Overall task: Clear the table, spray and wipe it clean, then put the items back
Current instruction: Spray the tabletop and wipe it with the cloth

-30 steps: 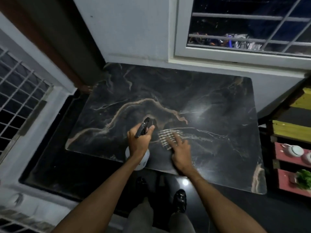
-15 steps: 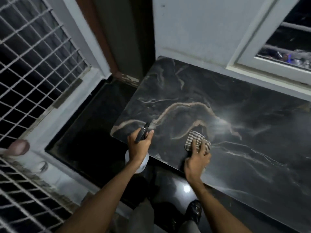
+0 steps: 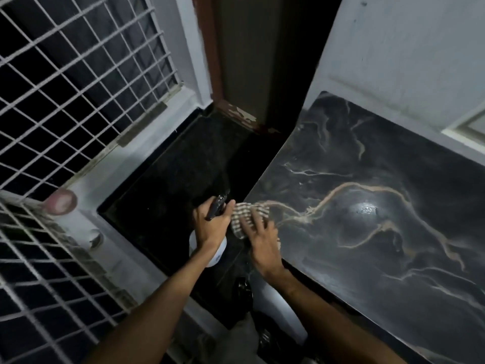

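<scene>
A checked cloth is spread at the near left corner of the desk, a dark marble top crossed by tan veins. The cloth is pressed flat by the right hand, whose fingers are stretched out and splayed over it, with nothing gripped. Part of the cloth is covered by those fingers; its left end hangs over the desk's edge.

Just beside it, off the desk and above the floor, a spray bottle is clasped by the left hand. The fingers are wrapped round its neck, and the thumb almost touches the cloth. The black trigger head is seen above the knuckles and the white body below the wrist; the part between is hidden by the hand.

A bright glare is reflected on the desk top, well to the right of the cloth. The desk is set against a white wall and is cut off at the right and lower borders. To the left, a brown door frame and a white window grille are seen. A pink round object by the grille is too blurred to be identified.
</scene>
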{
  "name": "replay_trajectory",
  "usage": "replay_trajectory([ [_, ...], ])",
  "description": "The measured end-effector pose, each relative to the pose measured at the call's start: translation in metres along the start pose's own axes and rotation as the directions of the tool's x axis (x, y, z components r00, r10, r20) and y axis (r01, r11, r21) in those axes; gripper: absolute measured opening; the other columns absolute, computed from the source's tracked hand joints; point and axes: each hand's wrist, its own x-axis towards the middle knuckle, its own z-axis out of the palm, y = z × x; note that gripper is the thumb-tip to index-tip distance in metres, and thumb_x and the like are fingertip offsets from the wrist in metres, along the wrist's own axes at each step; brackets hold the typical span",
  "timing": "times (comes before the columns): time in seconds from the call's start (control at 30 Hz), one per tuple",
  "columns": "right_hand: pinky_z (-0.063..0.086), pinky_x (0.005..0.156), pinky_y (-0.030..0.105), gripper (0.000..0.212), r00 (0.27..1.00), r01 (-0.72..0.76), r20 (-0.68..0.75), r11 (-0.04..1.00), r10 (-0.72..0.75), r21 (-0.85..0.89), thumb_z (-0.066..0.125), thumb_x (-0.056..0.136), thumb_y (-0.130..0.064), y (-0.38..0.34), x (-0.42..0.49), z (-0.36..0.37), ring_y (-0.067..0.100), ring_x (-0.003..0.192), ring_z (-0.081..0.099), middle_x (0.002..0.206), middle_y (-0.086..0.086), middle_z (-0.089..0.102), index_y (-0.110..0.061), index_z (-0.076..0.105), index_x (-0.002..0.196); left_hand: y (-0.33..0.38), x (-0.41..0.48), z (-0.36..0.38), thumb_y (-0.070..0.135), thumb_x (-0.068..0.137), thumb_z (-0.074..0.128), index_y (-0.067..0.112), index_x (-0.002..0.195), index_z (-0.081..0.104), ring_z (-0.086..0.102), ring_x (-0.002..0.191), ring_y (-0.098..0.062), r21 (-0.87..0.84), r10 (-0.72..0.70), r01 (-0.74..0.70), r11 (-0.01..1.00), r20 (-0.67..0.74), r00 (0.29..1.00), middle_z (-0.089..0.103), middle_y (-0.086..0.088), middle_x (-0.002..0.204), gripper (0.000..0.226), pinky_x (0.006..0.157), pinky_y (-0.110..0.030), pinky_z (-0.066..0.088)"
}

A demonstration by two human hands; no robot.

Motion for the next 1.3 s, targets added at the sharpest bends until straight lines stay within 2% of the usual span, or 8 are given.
replay_trajectory([
  [0.07,0.042,0.092,0.046,0.064,0.991,0.127,0.044,0.991,-0.126,-0.03,0.043,0.092,-0.025,0.011,0.021,-0.003,0.034,0.116,0.039,0.165,0.005,0.015,-0.035,0.028,0.153,0.0,0.007,0.003,0.028,0.084,0.08,0.015,0.063,0.061,0.062,0.059,-0.013,0.005,0.01,-0.01,1.0,0.013,1.0,0.065,0.003,0.059,0.032,0.065,-0.029,0.047],
  [0.2,0.043,0.093,0.047,0.074,0.984,-0.149,-0.102,0.988,0.144,-0.041,0.055,0.082,-0.009,0.04,0.07,-0.018,0.035,0.114,0.039,0.162,0.008,0.021,-0.031,0.035,0.151,0.007,0.023,0.006,0.025,0.084,0.082,0.013,0.062,0.061,0.061,0.059,-0.007,-0.021,0.005,-0.005,1.0,0.025,1.0,0.063,0.006,0.058,0.032,0.062,-0.015,0.043],
  [0.4,0.043,0.09,0.044,0.066,0.944,0.324,0.114,0.933,-0.309,-0.154,0.043,0.092,-0.025,0.028,0.051,-0.005,0.035,0.115,0.044,0.165,0.006,0.015,-0.033,0.024,0.155,0.031,0.049,0.016,0.027,0.084,0.081,0.013,0.065,0.064,0.062,0.061,-0.008,-0.016,0.063,-0.062,0.998,0.036,0.997,0.065,0.004,0.06,0.03,0.065,-0.024,0.045],
  [0.5,0.038,0.097,0.046,0.067,0.997,-0.073,-0.023,0.993,0.071,-0.094,0.033,0.085,-0.023,0.081,0.081,-0.041,0.038,0.117,0.041,0.164,0.006,0.019,-0.035,0.033,0.151,0.045,0.06,0.025,0.025,0.085,0.081,0.012,0.063,0.063,0.062,0.058,-0.009,-0.012,0.11,-0.109,0.994,0.055,0.992,0.064,0.003,0.059,0.031,0.062,-0.024,0.046],
  [0.6,0.033,0.106,0.054,0.077,0.871,-0.463,-0.167,0.886,0.462,0.039,0.045,0.076,-0.011,0.129,0.093,-0.068,0.047,0.117,0.039,0.162,0.011,0.021,-0.031,0.036,0.15,0.065,0.066,0.042,0.02,0.084,0.082,0.013,0.06,0.06,0.061,0.056,-0.008,-0.049,0.127,-0.124,0.991,0.071,0.989,0.061,0.005,0.055,0.033,0.057,-0.014,0.043],
  [0.77,0.036,0.098,0.047,0.068,0.999,-0.044,-0.017,0.997,0.043,-0.062,0.037,0.086,-0.02,0.13,0.092,-0.074,0.036,0.121,0.033,0.164,0.006,0.017,-0.036,0.031,0.152,0.095,0.075,0.081,0.022,0.082,0.083,0.013,0.06,0.061,0.06,0.055,-0.007,-0.039,0.127,-0.124,0.992,0.101,0.987,0.062,0.005,0.056,0.033,0.059,-0.027,0.048],
  [0.9,0.038,0.101,0.049,0.074,0.874,-0.455,-0.15,0.886,0.463,0.088,0.053,0.084,-0.005,0.206,0.128,-0.115,0.039,0.121,0.036,0.162,0.008,0.017,-0.032,0.035,0.151,0.111,0.08,0.114,0.026,0.084,0.081,0.011,0.06,0.064,0.064,0.056,-0.016,-0.004,0.079,-0.08,0.997,0.123,0.989,0.064,0.002,0.055,0.033,0.06,-0.04,0.055],
  [1.3,0.031,0.108,0.053,0.072,0.886,-0.443,-0.109,0.893,0.45,0.083,0.055,0.084,-0.008,0.226,0.169,-0.14,0.042,0.132,0.024,0.163,0.011,0.013,-0.027,0.036,0.15,0.156,0.116,0.179,0.031,0.083,0.081,0.021,0.047,0.048,0.051,0.045,-0.009,0.09,0.067,-0.085,0.992,0.187,0.98,0.051,0.008,0.044,0.05,0.054,-0.024,0.036],
])
